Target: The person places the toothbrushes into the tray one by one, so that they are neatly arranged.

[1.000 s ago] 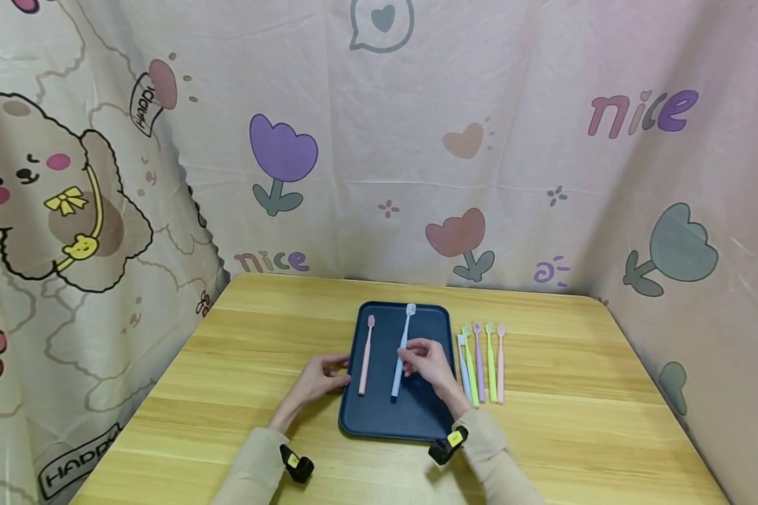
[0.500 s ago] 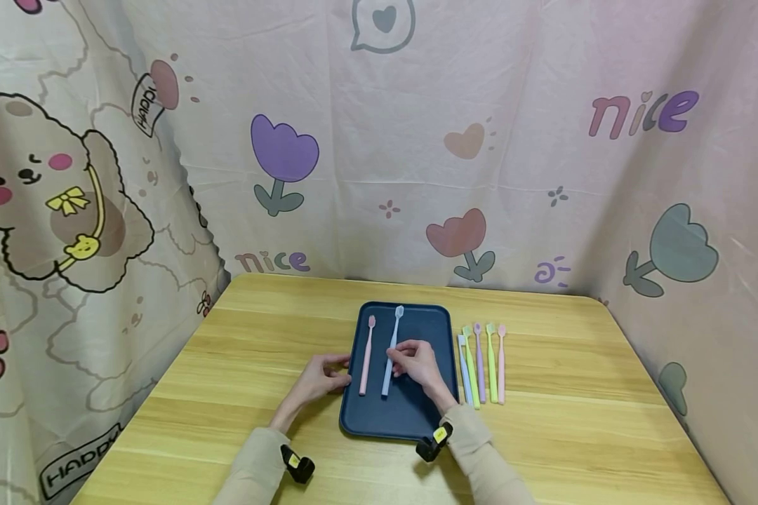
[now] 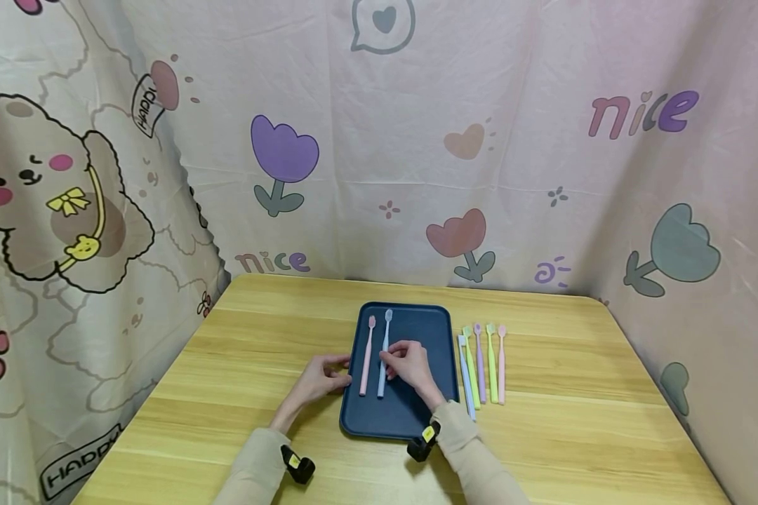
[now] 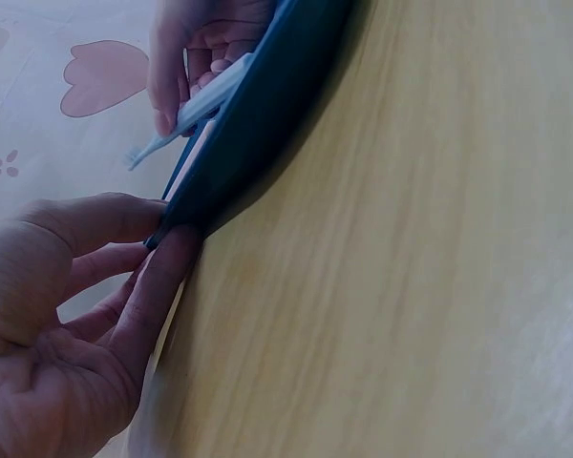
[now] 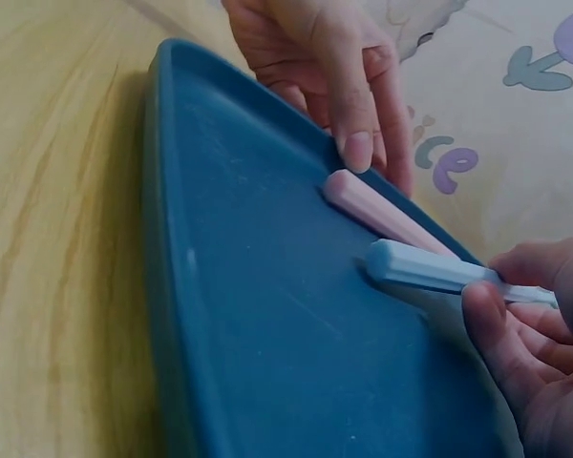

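Right hand (image 3: pixel 409 361) holds a slim light-blue plastic toothbrush (image 5: pixel 430 268) over a dark-blue rectangular tray with rounded corners (image 3: pixel 420 330)

The thumb and fingers of the right hand pinch the handle near its middle, the gap between them narrow. The light-blue toothbrush points its bristle head away from the person, and in the left wrist view that head stands higher than the tray's rim. Whether the handle's end touches the tray floor, I cannot tell. Near it on the left, nearly parallel, a slim pale-pink plastic toothbrush (image 3: pixel 367 358) lies in the tray along the left wall.

The left hand (image 3: pixel 318 376) grips the tray's left rim between thumb and fingers, beside the pale-pink toothbrush.

Just beyond the tray's right edge, five more toothbrushes lie side by side, heads away from the person: from left to right, blue (image 3: pixel 467 379), yellow-green (image 3: pixel 471 370), purple (image 3: pixel 480 365), yellow-green (image 3: pixel 492 365) and pink (image 3: pixel 502 365). Tray and brushes rest on a light wood-grain table (image 3: pixel 259 330), with a pale printed cloth (image 3: pixel 379 119) hanging behind.
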`<state>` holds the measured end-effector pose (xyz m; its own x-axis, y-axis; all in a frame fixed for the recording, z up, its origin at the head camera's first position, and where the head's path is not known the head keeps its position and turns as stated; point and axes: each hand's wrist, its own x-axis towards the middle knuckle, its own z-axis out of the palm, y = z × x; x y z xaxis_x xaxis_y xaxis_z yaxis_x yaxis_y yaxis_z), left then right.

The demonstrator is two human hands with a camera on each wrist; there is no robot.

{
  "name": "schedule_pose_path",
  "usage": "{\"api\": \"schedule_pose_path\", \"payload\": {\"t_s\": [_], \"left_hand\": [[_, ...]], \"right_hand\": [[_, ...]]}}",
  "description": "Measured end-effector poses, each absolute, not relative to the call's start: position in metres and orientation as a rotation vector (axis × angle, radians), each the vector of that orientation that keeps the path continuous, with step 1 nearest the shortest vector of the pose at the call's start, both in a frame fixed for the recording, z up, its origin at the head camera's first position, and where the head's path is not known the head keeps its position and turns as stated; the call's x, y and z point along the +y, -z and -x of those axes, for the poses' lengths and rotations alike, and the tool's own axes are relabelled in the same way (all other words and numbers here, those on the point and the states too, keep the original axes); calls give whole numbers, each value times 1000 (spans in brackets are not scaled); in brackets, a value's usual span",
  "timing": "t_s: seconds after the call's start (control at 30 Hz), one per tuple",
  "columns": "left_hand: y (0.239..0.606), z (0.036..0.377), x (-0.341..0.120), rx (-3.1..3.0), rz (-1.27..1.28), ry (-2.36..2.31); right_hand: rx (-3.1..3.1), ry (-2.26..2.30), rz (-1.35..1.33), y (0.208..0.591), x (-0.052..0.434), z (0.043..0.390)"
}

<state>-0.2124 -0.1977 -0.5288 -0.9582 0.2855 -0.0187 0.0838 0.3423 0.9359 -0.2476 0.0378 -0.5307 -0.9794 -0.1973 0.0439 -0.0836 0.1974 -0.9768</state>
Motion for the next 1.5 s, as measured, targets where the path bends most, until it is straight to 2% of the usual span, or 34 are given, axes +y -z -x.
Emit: {"api": "schedule_pose_path", "payload": {"t_s": [1.23,1.5], "left_hand": [[527,212,-198,2397,-332,-1699],[528,211,-198,2423,-319,-1667]], "right_hand": [[2559,1780,207,537,25,247],[2505,1824,261,536,28,244]]}}
